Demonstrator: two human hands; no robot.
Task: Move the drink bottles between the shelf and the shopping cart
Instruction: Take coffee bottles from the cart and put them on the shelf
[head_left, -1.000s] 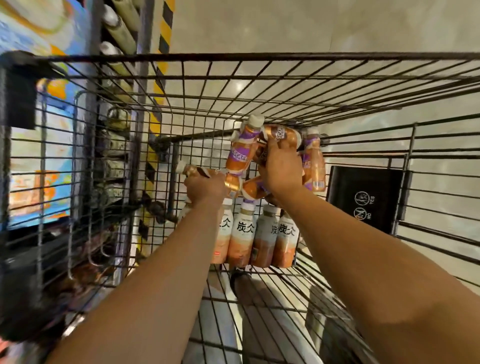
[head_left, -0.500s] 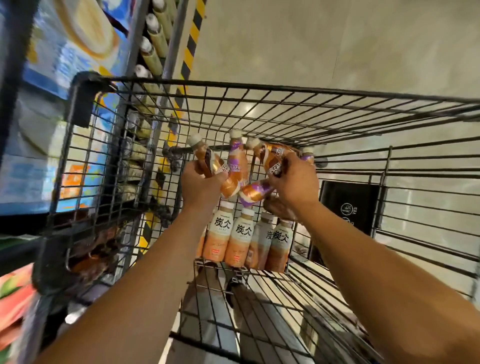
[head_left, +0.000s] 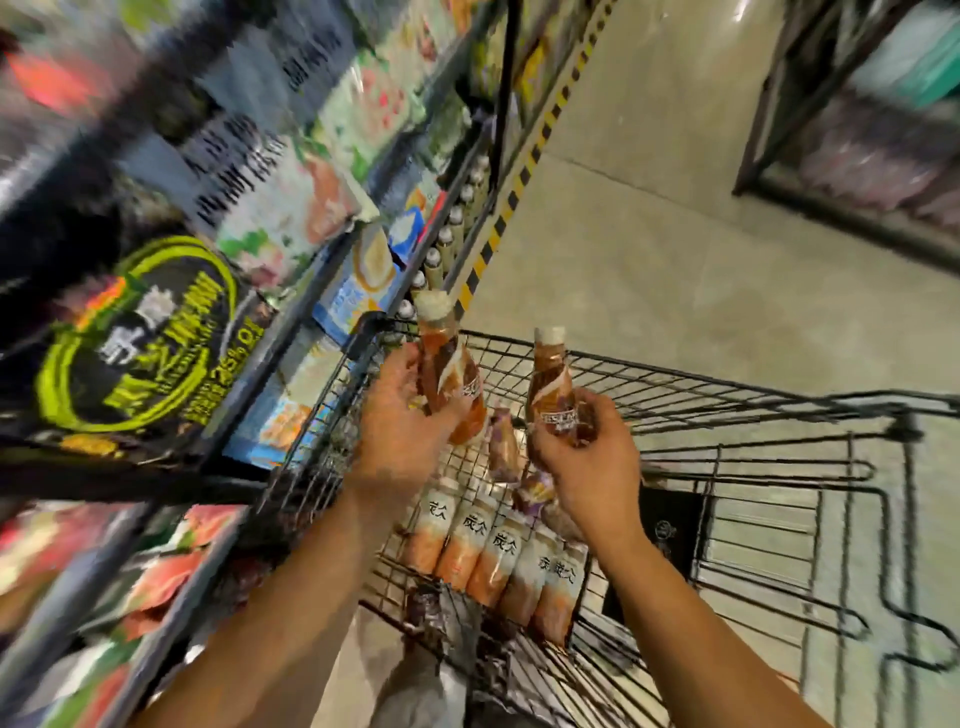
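Two brown drink bottles are held above the shopping cart (head_left: 727, 384), long axes near upright, white caps toward 12 o'clock. The left hand (head_left: 400, 415) wraps the left bottle (head_left: 447, 374), cap tipped slightly toward 11; the right hand (head_left: 587, 457) grips the right bottle (head_left: 553, 389). At 6 o'clock, a row of labelled bottles (head_left: 498, 551) stands in the cart. Blurred shelf (head_left: 291, 322) at 9 o'clock.

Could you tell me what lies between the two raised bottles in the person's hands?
In the head view, a purple-labelled bottle hangs lower down between the left bottle and the right bottle; behind it, only the cart's wire wall.
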